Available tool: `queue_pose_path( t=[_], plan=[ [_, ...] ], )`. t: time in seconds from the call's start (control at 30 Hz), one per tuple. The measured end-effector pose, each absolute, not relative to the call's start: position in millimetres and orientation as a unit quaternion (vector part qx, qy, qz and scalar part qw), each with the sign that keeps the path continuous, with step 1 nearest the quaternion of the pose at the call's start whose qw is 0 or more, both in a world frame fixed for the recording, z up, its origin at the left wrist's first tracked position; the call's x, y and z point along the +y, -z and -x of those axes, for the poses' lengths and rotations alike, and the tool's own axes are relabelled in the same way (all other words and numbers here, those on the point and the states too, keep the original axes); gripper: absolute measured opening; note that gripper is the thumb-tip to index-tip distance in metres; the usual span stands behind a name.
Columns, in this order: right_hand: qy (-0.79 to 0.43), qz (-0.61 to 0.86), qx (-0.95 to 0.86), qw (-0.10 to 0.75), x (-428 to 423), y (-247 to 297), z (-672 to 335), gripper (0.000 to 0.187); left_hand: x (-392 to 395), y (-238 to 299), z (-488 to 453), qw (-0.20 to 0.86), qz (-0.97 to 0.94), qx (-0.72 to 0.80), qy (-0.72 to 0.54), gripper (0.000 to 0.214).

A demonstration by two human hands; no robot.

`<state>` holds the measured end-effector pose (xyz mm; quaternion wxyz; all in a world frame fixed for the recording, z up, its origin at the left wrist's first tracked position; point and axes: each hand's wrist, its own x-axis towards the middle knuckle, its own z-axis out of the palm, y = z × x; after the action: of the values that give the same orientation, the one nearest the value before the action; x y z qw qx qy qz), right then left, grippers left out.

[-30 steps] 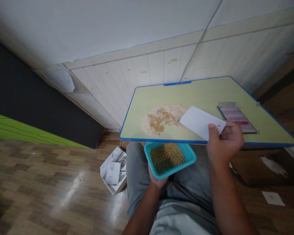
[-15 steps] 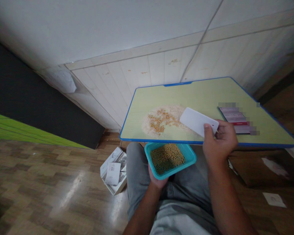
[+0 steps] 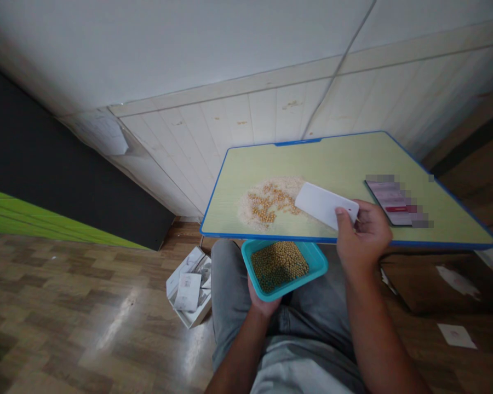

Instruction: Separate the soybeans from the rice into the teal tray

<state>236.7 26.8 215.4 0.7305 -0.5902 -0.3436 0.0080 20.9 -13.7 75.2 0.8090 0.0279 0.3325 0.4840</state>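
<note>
My left hand (image 3: 263,300) is closed on the underside of a teal plastic basin (image 3: 285,291), holding it over my lap against the table's front edge. Soybeans (image 3: 281,261) fill much of the basin. My right hand (image 3: 363,232) pinches a flat white plastic scraper (image 3: 322,203) by its right end, thumb on top. The scraper's far end is at the right side of a spread of white rice grains (image 3: 290,184). Mixed among the rice lie loose soybeans (image 3: 267,205). Some fingers of my left hand are hidden beneath the basin.
The pale green folding table (image 3: 340,156) has a blue rim and stands against the wall. A phone-like dark slab (image 3: 388,200), partly pixelated, lies on its right side. On the floor are a white box (image 3: 191,290) with papers and a brown carton (image 3: 435,282).
My right hand and the scraper have shifted slightly left, closer to the soybeans among the rice. The basin has stayed almost in place.
</note>
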Motion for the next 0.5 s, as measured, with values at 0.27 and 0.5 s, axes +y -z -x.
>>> queue_pose_path(
  t=[0.27,0.5],
  plan=[
    [-0.022,0.589,-0.371,0.718,26,-209,-238,0.019,-13,-72,-23,0.819,-0.025,0.316,-0.478,0.059],
    [-0.037,0.582,-0.359,0.729,26,-209,-237,0.022,-13,-82,-23,0.807,-0.030,0.329,-0.489,0.049]
  ],
)
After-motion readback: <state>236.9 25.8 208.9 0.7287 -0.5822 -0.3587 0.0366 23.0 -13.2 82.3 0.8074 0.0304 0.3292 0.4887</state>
